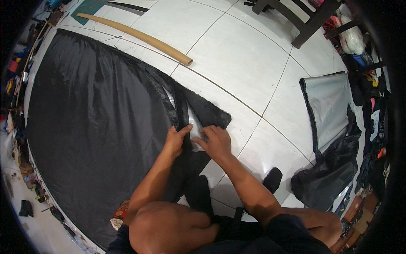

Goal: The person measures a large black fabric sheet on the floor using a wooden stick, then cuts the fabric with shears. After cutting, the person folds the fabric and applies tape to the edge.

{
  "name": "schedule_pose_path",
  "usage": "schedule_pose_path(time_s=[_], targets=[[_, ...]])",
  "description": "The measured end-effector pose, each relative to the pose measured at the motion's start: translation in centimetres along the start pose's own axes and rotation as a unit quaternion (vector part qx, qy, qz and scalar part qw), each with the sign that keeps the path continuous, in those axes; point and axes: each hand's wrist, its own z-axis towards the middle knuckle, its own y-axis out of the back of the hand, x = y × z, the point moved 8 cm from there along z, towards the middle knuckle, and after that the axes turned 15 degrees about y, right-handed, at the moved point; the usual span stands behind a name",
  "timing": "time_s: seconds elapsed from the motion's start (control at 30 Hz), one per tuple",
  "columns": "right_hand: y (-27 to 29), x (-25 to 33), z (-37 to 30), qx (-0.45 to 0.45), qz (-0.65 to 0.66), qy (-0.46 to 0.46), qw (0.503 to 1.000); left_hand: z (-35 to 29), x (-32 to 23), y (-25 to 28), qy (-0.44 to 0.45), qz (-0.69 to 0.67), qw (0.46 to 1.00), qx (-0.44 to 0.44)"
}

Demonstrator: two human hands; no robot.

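A large sheet of black fabric [93, 114] with a silver underside lies spread on the floor at the left. Its far right edge is folded in strips, and part of the silver side [195, 122] shows between them. My left hand [174, 139] is closed on the folded black edge, thumb on top. Just to its right, my right hand [218, 143] has its fingers bent and its thumb against the silver side, holding the fabric near the corner; its fingertips are partly hidden.
A long brown cardboard tube [144, 38] lies beyond the fabric on white tiles [237, 59]. Another silver and black fabric piece [327, 110] lies at the right. A dark stool [296, 21] stands far right. A red packet [120, 213] lies by my left knee. Clutter lines both sides.
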Motion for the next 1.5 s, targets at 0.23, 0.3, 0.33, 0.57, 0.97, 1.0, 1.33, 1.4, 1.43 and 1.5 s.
schedule_pose_path(time_s=[0.23, 0.3, 0.33, 0.57, 0.97, 1.0, 1.33, 1.4, 1.43, 1.5], targets=[[-0.4, -2.9, -0.5, 0.039, 0.082, -0.152, 0.984, 0.6, 0.5, 0.3, -0.006, -0.008, 1.0, 0.008], [-0.1, -4.6, -1.3, 0.008, 0.103, -0.242, 0.965, 0.6, 0.5, 0.5, -0.008, -0.012, 1.0, 0.002], [0.1, -5.5, -2.0, -0.007, 0.113, -0.287, 0.951, 0.6, 0.4, 0.6, -0.009, -0.005, 1.0, -0.005], [6.3, -2.4, -0.9, -0.262, -0.025, -0.067, 0.962, 1.1, 0.7, 1.4, -0.022, 0.003, 1.0, -0.012], [-0.9, -3.5, -1.4, -0.037, 0.106, -0.153, 0.982, 0.2, 0.4, 0.4, -0.01, -0.008, 1.0, 0.008], [-0.8, -4.3, -1.8, -0.026, 0.139, -0.213, 0.967, 0.1, 0.3, 0.5, -0.017, -0.018, 1.0, -0.002], [3.9, -0.6, -0.1, -0.147, 0.011, -0.024, 0.989, 0.3, 0.3, 0.1, 0.001, 0.012, 1.0, 0.003], [1.0, 0.3, 0.4, -0.051, -0.029, 0.026, 0.998, 0.3, 0.2, 0.0, -0.006, 0.002, 1.0, 0.013], [0.4, -0.1, 0.2, -0.029, -0.027, 0.018, 0.999, 0.4, 0.2, 0.0, -0.01, -0.004, 1.0, 0.018], [-0.7, -0.6, 0.0, 0.019, -0.018, 0.002, 1.0, 0.5, 0.2, -0.1, -0.023, 0.007, 1.0, 0.019]])
